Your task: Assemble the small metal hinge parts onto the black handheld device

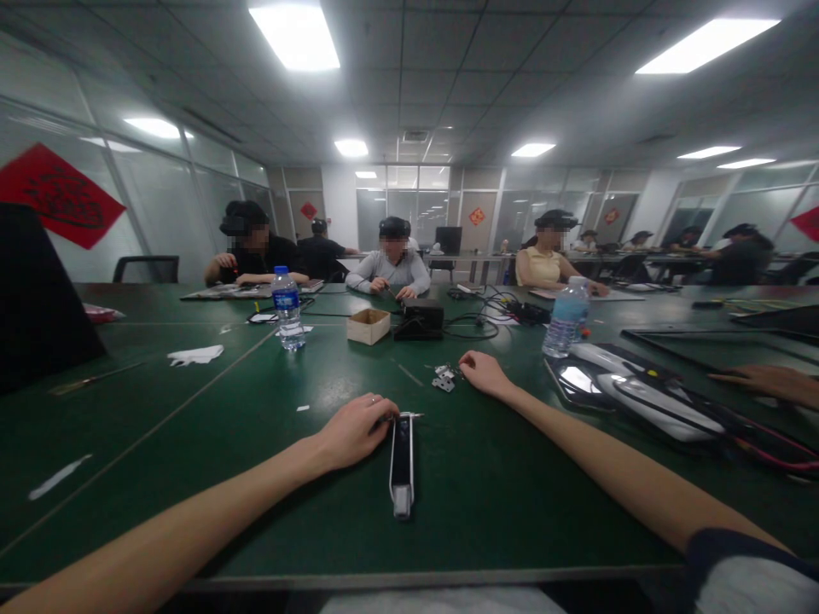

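Note:
A long narrow device (pixel 402 460) with a black face and a pale metal frame lies on the green table in front of me, pointing away. My left hand (pixel 358 431) has its fingers curled around the left side of the device's far end, where a thin metal tip sticks out to the right. Beyond it is a small pile of silver metal pieces (pixel 444 379) with holes. Just right of that pile rests my right hand (pixel 485 373), its fingertips pinched together at the pile's edge. Whatever those fingertips hold is too small to make out.
A small open box (pixel 368 327) stands beside a black box (pixel 419 319) with cables. Water bottles (pixel 289 311) (pixel 566 317) stand left and right. On the right lie a white handheld device (pixel 659 396) and a co-worker's hand (pixel 768 379). Other people sit across the table.

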`<state>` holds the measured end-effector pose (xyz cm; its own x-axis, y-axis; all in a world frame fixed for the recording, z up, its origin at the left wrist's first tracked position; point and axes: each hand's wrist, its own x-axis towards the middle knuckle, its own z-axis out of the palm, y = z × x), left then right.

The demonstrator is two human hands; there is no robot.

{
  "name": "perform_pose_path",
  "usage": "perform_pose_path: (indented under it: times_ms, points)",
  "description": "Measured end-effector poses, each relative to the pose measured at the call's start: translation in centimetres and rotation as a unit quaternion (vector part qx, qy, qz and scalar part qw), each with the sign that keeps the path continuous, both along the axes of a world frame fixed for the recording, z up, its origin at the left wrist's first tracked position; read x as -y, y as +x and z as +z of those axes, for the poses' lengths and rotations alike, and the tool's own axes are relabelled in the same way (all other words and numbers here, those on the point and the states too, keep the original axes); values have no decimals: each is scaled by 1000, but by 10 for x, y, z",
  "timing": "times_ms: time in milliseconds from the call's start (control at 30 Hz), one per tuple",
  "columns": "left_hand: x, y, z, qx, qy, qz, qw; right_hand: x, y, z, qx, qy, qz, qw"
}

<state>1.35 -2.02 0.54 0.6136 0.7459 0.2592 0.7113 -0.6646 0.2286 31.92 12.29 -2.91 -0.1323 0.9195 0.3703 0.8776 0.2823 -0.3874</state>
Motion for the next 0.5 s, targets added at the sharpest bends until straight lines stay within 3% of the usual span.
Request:
perform_pose_path:
  times_ms: [500]
  points:
    - [1, 0, 1, 9, -8, -6, 1000, 11, -9, 5, 105, 4, 7, 994]
